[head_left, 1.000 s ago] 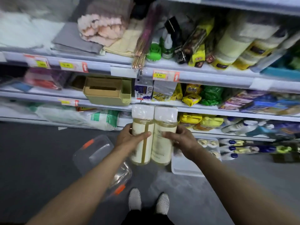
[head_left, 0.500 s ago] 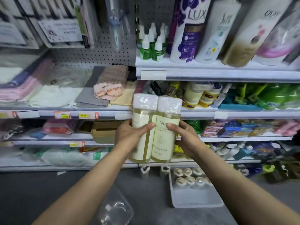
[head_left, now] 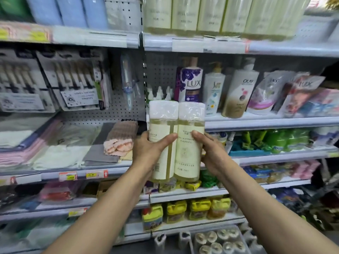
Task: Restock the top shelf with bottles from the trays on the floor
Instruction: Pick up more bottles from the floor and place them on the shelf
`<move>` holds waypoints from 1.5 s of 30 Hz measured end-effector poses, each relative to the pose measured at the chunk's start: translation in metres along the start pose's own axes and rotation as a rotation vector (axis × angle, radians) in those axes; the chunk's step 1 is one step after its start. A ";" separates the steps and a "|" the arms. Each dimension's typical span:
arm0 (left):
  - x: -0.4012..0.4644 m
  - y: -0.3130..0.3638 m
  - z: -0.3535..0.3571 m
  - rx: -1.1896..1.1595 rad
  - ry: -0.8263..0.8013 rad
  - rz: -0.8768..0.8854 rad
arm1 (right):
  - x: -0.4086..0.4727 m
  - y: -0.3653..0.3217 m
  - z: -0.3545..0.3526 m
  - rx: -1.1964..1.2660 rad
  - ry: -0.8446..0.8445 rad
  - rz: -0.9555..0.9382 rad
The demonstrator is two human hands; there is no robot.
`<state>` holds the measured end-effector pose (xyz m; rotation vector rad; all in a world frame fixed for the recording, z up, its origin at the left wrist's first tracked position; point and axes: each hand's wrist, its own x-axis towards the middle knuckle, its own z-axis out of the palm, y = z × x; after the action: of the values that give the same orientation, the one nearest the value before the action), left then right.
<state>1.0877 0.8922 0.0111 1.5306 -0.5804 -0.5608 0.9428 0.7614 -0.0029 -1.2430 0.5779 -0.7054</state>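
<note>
I hold two pale yellow bottles with white wrapped caps upright and side by side in front of the shelving. My left hand [head_left: 149, 150] grips the left bottle [head_left: 161, 125]. The right bottle [head_left: 189, 153] is gripped by my right hand [head_left: 211, 153]. High up, the top shelf [head_left: 286, 49] carries a row of the same yellow bottles [head_left: 211, 15], well above the pair I hold. At the bottom edge of the view a tray [head_left: 218, 241] on the floor holds several white-capped bottles.
Body-wash bottles and refill pouches [head_left: 238, 92] fill the shelf behind the held pair. Folded towels [head_left: 119, 142] lie on the left shelf under hanging packs [head_left: 77, 83]. Blue packs [head_left: 73, 11] stand on the top shelf at left. Lower shelves hold green and yellow goods.
Both hands have lifted the two bottles from near the floor up along the shelving. The view has tilted upward, and the top shelf with its yellow bottles has come into sight.
</note>
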 end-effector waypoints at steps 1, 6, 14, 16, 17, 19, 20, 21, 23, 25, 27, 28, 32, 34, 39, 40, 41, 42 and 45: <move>-0.001 0.005 0.001 -0.010 -0.003 0.025 | -0.004 -0.007 0.002 0.005 -0.002 -0.016; -0.008 0.026 0.009 -0.054 -0.035 0.111 | -0.013 -0.031 0.007 0.077 0.030 -0.090; -0.025 0.060 0.036 -0.071 -0.004 0.125 | -0.024 -0.058 -0.013 0.161 0.000 -0.136; -0.029 0.069 0.048 -0.071 0.001 0.139 | -0.028 -0.069 -0.021 0.167 0.000 -0.162; -0.031 0.073 0.056 -0.073 0.012 0.139 | -0.031 -0.075 -0.025 0.167 0.005 -0.169; -0.038 0.083 0.075 -0.079 0.034 0.142 | -0.038 -0.087 -0.037 0.158 0.018 -0.173; -0.041 0.087 0.083 -0.075 0.046 0.142 | -0.041 -0.093 -0.043 0.151 0.028 -0.178; -0.043 0.090 0.093 -0.077 0.052 0.145 | -0.045 -0.099 -0.051 0.140 0.040 -0.188; -0.050 0.097 0.114 -0.114 0.043 0.153 | -0.052 -0.112 -0.068 0.107 0.037 -0.217; -0.057 0.102 0.133 -0.134 0.028 0.146 | -0.059 -0.123 -0.085 0.036 0.015 -0.237; -0.064 0.108 0.154 -0.142 0.001 0.130 | -0.063 -0.132 -0.105 -0.068 0.039 -0.264; -0.066 0.109 0.165 -0.156 -0.017 0.122 | -0.065 -0.137 -0.114 -0.112 0.055 -0.284; -0.071 0.115 0.201 -0.163 -0.134 0.081 | -0.077 -0.159 -0.152 -0.174 0.123 -0.292; -0.078 0.122 0.219 -0.170 -0.208 0.071 | -0.084 -0.171 -0.173 -0.161 0.159 -0.293; -0.097 0.134 0.256 -0.180 -0.343 0.093 | -0.095 -0.198 -0.219 -0.132 0.172 -0.310; -0.100 0.135 0.263 -0.168 -0.358 0.107 | -0.098 -0.203 -0.230 -0.121 0.169 -0.305; -0.100 0.135 0.269 -0.162 -0.368 0.119 | -0.100 -0.208 -0.240 -0.106 0.161 -0.300; -0.100 0.135 0.274 -0.156 -0.373 0.132 | -0.102 -0.211 -0.247 -0.087 0.151 -0.294; -0.103 0.142 0.290 -0.181 -0.367 0.156 | -0.105 -0.219 -0.268 -0.045 0.147 -0.290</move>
<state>0.8153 0.7397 0.1421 1.2059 -0.8964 -0.7583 0.6415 0.6323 0.1500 -1.3391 0.5407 -1.0376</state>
